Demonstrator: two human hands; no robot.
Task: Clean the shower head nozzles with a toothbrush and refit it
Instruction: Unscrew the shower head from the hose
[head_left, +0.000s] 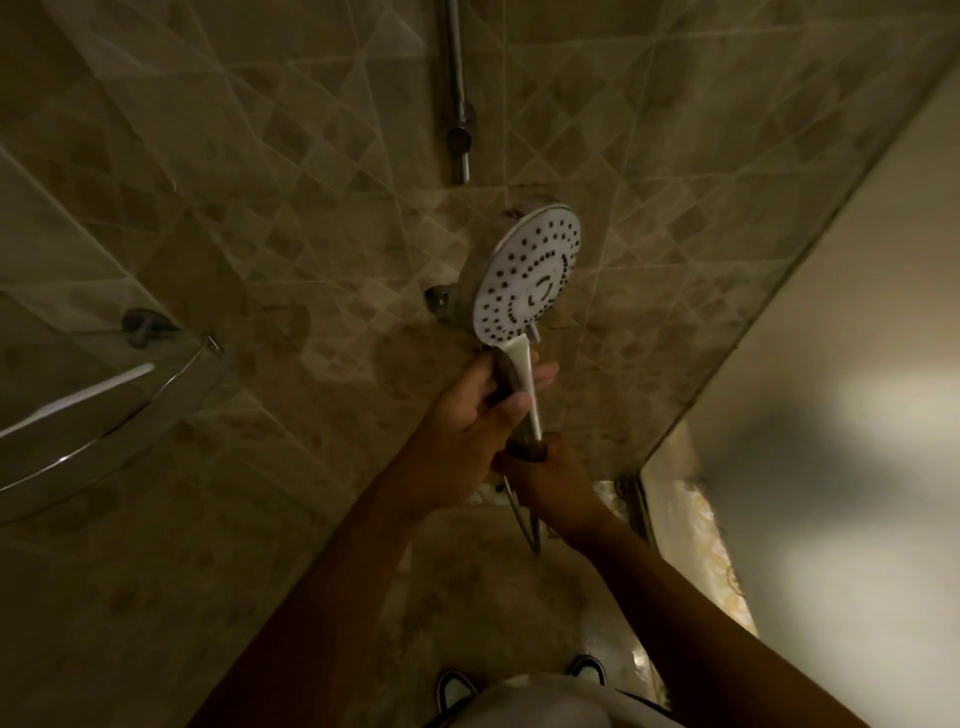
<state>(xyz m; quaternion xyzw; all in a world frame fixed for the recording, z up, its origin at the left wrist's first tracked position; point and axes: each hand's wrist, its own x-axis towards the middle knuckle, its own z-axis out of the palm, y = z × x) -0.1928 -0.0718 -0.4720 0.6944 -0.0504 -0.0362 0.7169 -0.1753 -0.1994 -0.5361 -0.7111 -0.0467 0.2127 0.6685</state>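
- While held up just below the chrome riser rail (458, 98), shower head (529, 275) sits tilted with white nozzle face toward camera, close to the tiled wall (270, 171).
- Left hand (470, 415) wrapped round upper handle, fingers curled shut on it.
- Right hand (545, 480) clamped tight on handle's bottom end, hose (527, 525) dangling underneath.
- Glass corner shelf (104, 415) way off left of the rail.

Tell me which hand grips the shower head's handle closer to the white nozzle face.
The left hand: it wraps the handle just below the face. The right hand grips the handle's bottom end, by the hose.
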